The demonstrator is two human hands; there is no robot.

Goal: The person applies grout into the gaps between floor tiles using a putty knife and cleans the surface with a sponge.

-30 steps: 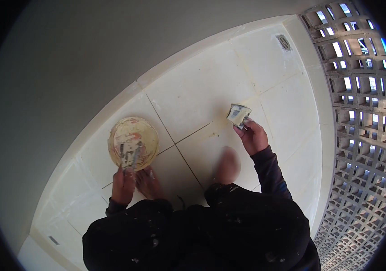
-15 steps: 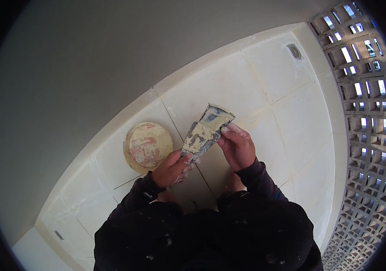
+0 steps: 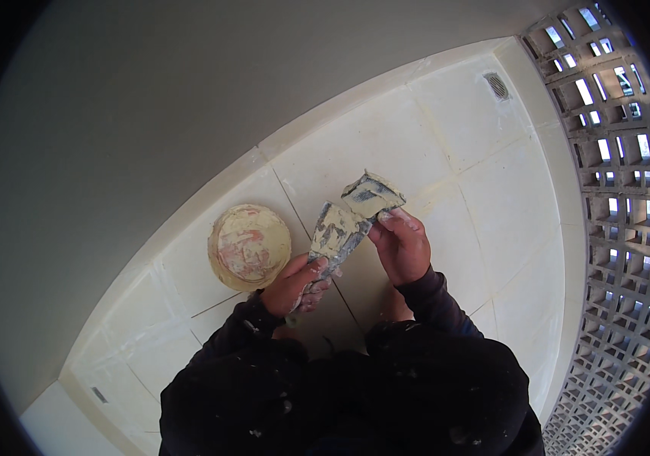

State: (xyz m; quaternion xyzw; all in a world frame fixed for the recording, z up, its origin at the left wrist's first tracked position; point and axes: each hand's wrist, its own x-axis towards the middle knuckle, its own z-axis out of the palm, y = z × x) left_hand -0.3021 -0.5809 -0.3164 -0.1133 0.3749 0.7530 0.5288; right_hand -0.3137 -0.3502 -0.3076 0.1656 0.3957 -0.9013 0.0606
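My left hand (image 3: 298,284) is closed around the lower end of a putty knife (image 3: 336,230), its dark blade coated in cream paste and pointing up and away from me. Pinched in my right hand (image 3: 402,245) is a second, wide dark scraper (image 3: 371,194), also smeared with the paste. The two blades lie edge to edge, touching or nearly so; I cannot tell which. Just left of my left hand stands a round bucket (image 3: 228,281) on the floor, with cream paste and reddish patches across its inside. Paste specks cover my fingers.
Pale floor tiles (image 3: 355,129) with thin joints spread around me. A grey wall (image 3: 135,114) rises at the left, with a skirting along its foot. A pierced block screen (image 3: 620,197) stands at the right. One drain grate (image 3: 497,87) sits in the far right corner.
The right-hand scraper has shifted slightly right and turned, so its blade overlaps the left one less. The left-hand putty knife has moved a little right.
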